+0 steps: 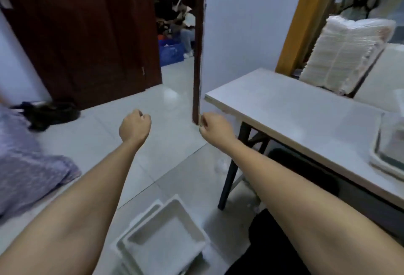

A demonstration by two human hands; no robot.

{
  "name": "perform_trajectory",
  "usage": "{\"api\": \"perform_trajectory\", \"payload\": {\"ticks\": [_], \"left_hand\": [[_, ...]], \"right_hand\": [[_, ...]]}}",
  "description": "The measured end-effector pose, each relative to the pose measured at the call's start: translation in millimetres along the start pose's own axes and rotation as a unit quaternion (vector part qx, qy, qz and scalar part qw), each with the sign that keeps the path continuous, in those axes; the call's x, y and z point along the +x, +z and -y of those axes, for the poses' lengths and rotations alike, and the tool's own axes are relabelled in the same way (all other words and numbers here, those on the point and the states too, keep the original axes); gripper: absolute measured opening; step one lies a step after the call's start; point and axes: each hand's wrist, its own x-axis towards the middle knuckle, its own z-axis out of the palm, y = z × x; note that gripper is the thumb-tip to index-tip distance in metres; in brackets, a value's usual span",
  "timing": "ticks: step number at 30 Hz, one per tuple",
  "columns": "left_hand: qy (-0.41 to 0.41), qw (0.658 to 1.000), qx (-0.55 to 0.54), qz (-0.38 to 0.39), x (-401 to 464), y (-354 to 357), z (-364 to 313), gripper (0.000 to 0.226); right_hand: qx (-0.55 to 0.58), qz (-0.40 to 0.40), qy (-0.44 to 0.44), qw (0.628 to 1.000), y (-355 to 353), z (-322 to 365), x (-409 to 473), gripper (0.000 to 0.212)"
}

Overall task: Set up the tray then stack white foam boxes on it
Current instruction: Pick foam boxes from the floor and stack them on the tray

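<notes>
Head view, with the tabletop (pixel 295 108) as landmark. Both bare forearms reach forward over the tiled floor (pixel 179 91), to the left of the tabletop's near corner. The left hand (pixel 135 126) is clenched into a fist with its fingers curled in, and it grasps nothing visible. The right hand (pixel 213 126), just left of the tabletop's corner and level with it, also has its fingers curled inward; nothing can be seen in its grip.

A tall stack of white foam boxes (pixel 345 54), wrapped in clear plastic, stands at the far end of the tabletop, leaning against a yellow frame (pixel 306 19). At the right edge of the tabletop lies a pale tray (pixel 378 163), partly cut off by the frame; what rests in it cannot be told. On the floor below and to the left of the tabletop, between the two forearms, lie stacked shallow white foam trays (pixel 161 237), the topmost open side up.

Farther left of the tabletop stands a dark brown door (pixel 83 34), open; a seated person (pixel 183 25) and a blue bag (pixel 171 53) show through the doorway. A lilac cloth (pixel 28 165) lies at the far left.
</notes>
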Motion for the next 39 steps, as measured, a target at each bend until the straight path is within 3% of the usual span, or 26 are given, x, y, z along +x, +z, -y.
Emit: {"api": "perform_trajectory", "payload": {"ticks": [7, 15, 24, 29, 34, 37, 39], "left_hand": [[-0.144, 0.988, 0.043, 0.031, -50, 51, 207, 0.034], [-0.254, 0.957, 0.056, 0.129, -153, 135, 330, 0.031], [-0.403, 0.877, -0.035, 0.260, -244, 215, 360, 0.004], [-0.478, 0.830, -0.060, 0.281, -241, 239, 360, 0.010], [-0.574, 0.760, -0.148, 0.268, -226, 254, 361, 0.041], [-0.610, 0.722, -0.190, 0.265, -217, 253, 360, 0.039], [-0.604, 0.725, -0.182, 0.275, -216, 255, 366, 0.032]], "right_hand": [[-0.037, 0.158, -0.059, 0.985, 164, 19, -41, 0.042], [-0.060, 0.354, 0.037, 0.932, 278, -19, -84, 0.080], [-0.044, 0.465, 0.119, 0.876, 351, -70, -125, 0.082], [-0.031, 0.489, 0.152, 0.858, 368, -85, -130, 0.079], [-0.005, 0.511, 0.160, 0.844, 374, -89, -133, 0.070], [0.012, 0.506, 0.172, 0.845, 376, -92, -131, 0.061], [0.020, 0.496, 0.174, 0.851, 376, -95, -131, 0.052]]}}
